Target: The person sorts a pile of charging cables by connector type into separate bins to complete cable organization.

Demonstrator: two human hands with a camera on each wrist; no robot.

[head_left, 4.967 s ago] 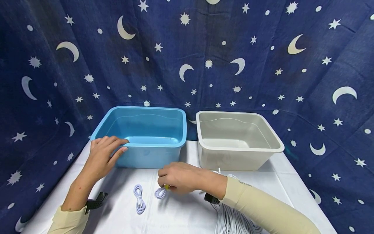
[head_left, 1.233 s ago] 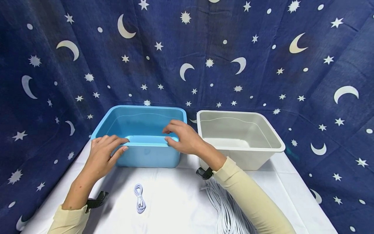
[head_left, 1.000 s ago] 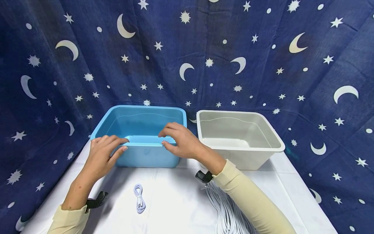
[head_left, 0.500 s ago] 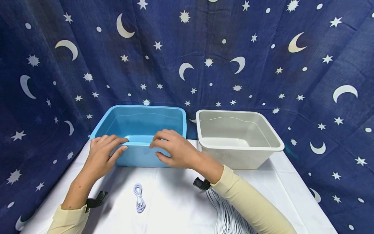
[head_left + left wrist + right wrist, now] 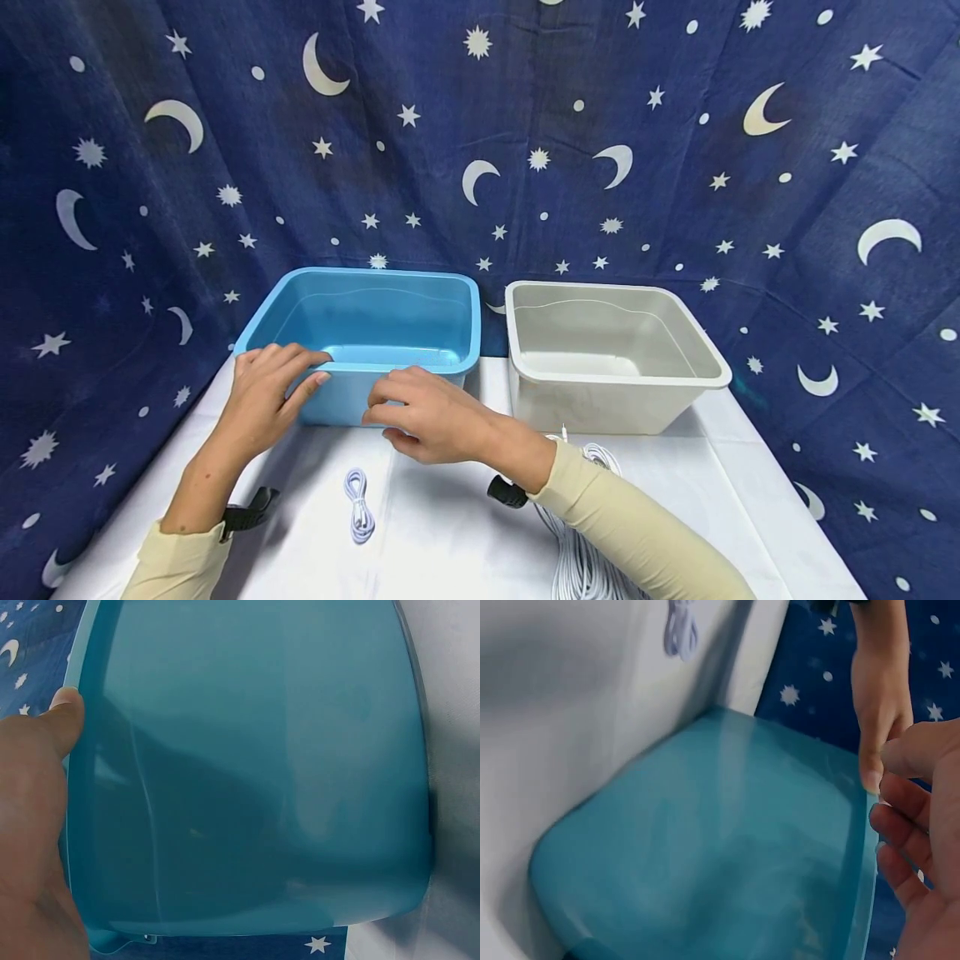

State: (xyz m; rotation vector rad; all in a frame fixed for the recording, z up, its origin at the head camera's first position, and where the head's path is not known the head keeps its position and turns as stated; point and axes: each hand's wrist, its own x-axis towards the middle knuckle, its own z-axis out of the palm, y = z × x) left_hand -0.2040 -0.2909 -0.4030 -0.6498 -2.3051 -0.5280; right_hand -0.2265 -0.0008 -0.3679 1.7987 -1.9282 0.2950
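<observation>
My left hand point(image 5: 258, 400) grips the front rim of the blue bin point(image 5: 337, 398), fingers over the edge and thumb on the outer wall. In the left wrist view the thumb point(image 5: 66, 712) lies along that rim. My right hand point(image 5: 431, 417) hovers before the bin's front wall, fingers loosely bent and holding nothing. On the table below the hands lies a small coiled white cable point(image 5: 359, 508), tied at its middle, which the right wrist view also catches at the top. Much of the bin's near floor is hidden behind its front wall.
A light grey bin point(image 5: 622, 381) stands to the right of the blue one. Under and beside the right forearm lies a large bundle of white cables point(image 5: 588, 571). A dark blue curtain point(image 5: 555, 192) with moons and stars hangs behind the white-covered table point(image 5: 450, 550).
Five seconds ago my right hand held a second coiled cable with a yellow part above the table; that coil is out of sight now. The right hand has come back from over the blue bin, nearer me.
</observation>
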